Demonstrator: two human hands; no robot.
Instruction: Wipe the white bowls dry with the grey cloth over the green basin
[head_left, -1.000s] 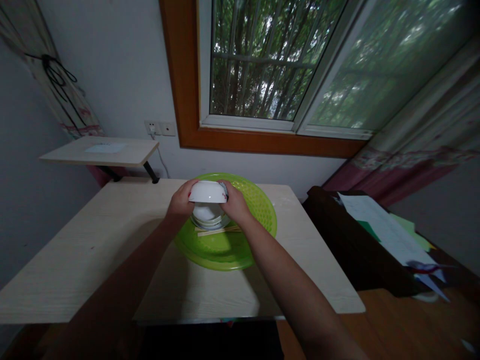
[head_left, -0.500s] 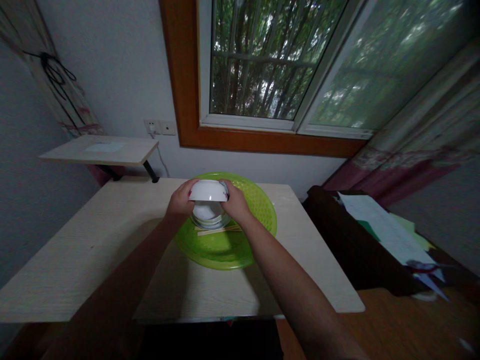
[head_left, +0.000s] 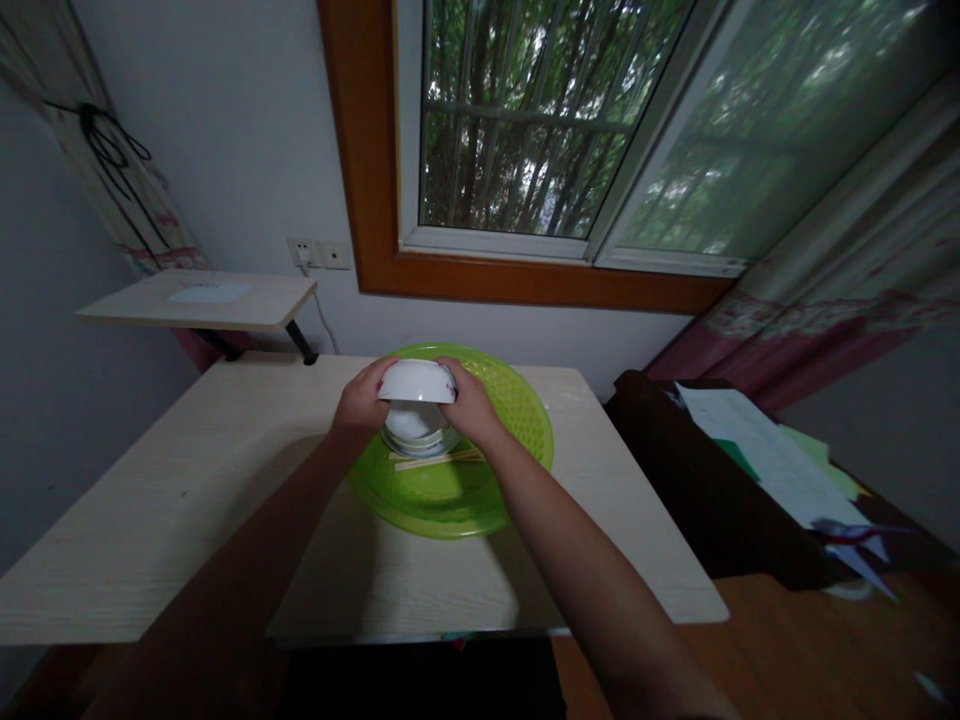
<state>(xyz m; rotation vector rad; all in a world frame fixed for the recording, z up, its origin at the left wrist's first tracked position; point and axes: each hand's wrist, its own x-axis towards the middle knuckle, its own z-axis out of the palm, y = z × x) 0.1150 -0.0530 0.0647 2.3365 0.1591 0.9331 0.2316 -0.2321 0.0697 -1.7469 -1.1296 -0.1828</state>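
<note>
A white bowl with small red marks is held upside down between my two hands. My left hand grips its left side and my right hand its right side. Just below and partly hidden by it, another white bowl rests on stacked dishes. These stand on a round green tray with a textured surface. Light wooden chopsticks lie in front of the dishes.
The tray sits on a pale wooden table. A small raised shelf with a paper stands at the back left. Right of the table, a dark piece of furniture bears papers and scissors. A window is behind.
</note>
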